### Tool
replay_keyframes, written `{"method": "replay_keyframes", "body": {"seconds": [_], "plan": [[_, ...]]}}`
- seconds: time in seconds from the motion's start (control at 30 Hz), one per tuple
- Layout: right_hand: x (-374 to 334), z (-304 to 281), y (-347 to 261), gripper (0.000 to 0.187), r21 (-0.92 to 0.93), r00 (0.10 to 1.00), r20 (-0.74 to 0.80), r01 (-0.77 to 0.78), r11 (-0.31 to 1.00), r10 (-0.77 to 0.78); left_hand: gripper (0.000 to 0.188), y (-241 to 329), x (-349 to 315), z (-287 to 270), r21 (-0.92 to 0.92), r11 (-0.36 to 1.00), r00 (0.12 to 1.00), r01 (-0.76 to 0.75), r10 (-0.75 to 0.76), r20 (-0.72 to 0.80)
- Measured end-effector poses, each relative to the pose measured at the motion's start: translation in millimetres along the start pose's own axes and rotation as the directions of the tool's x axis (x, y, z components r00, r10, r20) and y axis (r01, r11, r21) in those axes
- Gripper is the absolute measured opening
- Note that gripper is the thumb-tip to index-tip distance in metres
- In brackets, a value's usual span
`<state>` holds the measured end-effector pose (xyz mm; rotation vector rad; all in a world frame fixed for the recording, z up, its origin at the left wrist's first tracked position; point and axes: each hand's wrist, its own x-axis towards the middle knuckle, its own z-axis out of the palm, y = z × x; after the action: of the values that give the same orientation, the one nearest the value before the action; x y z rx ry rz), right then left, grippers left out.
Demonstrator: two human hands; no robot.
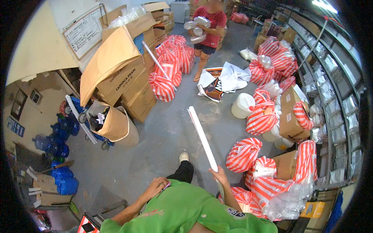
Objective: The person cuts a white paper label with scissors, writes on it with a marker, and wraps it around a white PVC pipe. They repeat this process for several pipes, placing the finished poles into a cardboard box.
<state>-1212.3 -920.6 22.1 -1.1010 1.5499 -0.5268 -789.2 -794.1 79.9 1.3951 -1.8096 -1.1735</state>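
Observation:
My right hand [220,176] is closed round the lower end of a long white roll [203,138], which slants up and to the left over the grey floor. Low at my hip, against the green shirt [182,206], rests my left hand [157,185] with its fingers curled. A small pinkish-purple edge [167,186] shows beside those fingers; what it belongs to is hidden. Just right of my right hand lie red-and-white striped bags [243,154]. Farther ahead, a crumpled printed sheet [223,81], white and dark with orange, is spread on the floor.
A person [210,23] in a red shirt carries clear plastic packs ahead. Stacked cardboard boxes [128,87] and a bin [126,130] stand at left. Shelving [334,97] lines the right. A white bucket [241,105] and more striped bags [167,73] are on the floor.

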Motion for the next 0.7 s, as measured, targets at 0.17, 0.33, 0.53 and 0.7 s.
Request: {"method": "replay_keyframes", "body": {"seconds": [0.17, 0.33, 0.53, 0.7], "plan": [[65, -54, -21, 0.05, 0.002, 0.996, 0.036, -0.077, 0.997, 0.077, 0.023, 33, 117, -67, -0.01, 0.991, 0.973, -0.134, 0.134, 0.188], [131, -110, -38, 0.046, -0.257, 0.998, 0.053, -0.003, 0.967, 0.017, 0.025, 24, 183, -89, -0.017, 0.997, 0.97, 0.071, -0.065, 0.236], [224, -165, -40, 0.047, -0.344, 0.94, 0.219, -0.177, 0.922, 0.262, 0.041, 50, 209, -82, -0.142, 0.958, 0.966, 0.249, -0.235, 0.108], [320, -179, -20, 0.037, -0.303, 0.852, 0.47, -0.09, 0.949, 0.231, 0.058, 84, 233, -45, -0.117, 0.991, 0.99, 0.069, -0.082, -0.112]]}}
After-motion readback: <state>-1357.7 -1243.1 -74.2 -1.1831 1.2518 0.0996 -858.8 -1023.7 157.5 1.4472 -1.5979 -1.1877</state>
